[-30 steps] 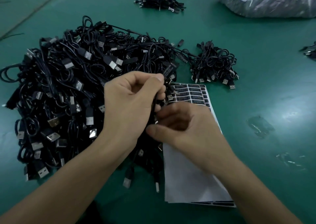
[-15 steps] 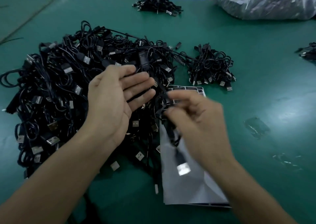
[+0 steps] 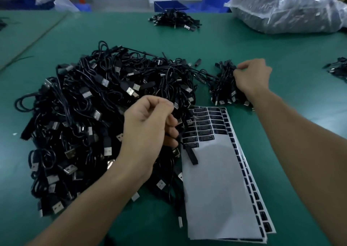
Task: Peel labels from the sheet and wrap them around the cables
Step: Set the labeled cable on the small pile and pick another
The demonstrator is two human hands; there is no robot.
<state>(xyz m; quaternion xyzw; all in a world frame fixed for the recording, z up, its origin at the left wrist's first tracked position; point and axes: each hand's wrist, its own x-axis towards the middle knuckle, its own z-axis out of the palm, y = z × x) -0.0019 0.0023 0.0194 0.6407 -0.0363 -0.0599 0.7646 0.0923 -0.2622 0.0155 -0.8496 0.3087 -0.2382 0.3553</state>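
Currently, left hand (image 3: pixel 148 127) hovers over the near edge of the big heap of black cables (image 3: pixel 84 114), fingers curled tight around one cable (image 3: pixel 189 153). Its dark connector end hangs out below the fingers and lies across the label sheet (image 3: pixel 216 180). Sheet lies flat on the green table (image 3: pixel 281 45), just right of the heap, with a few more sheets fanned out beneath it. Dark labels (image 3: pixel 205 123) fill its upper rows; lower part is bare white backing. Farther out, right hand (image 3: pixel 251 77) is stretched to the small pile of cables (image 3: pixel 222 90) beyond the sheet. Bent fingertips touch the pile's far right side; cannot tell whether they pinch a cable. Far back: another cable cluster (image 3: pixel 174 19), a clear plastic bag (image 3: pixel 289 7) of dark contents, a blue bin (image 3: pixel 169 4).
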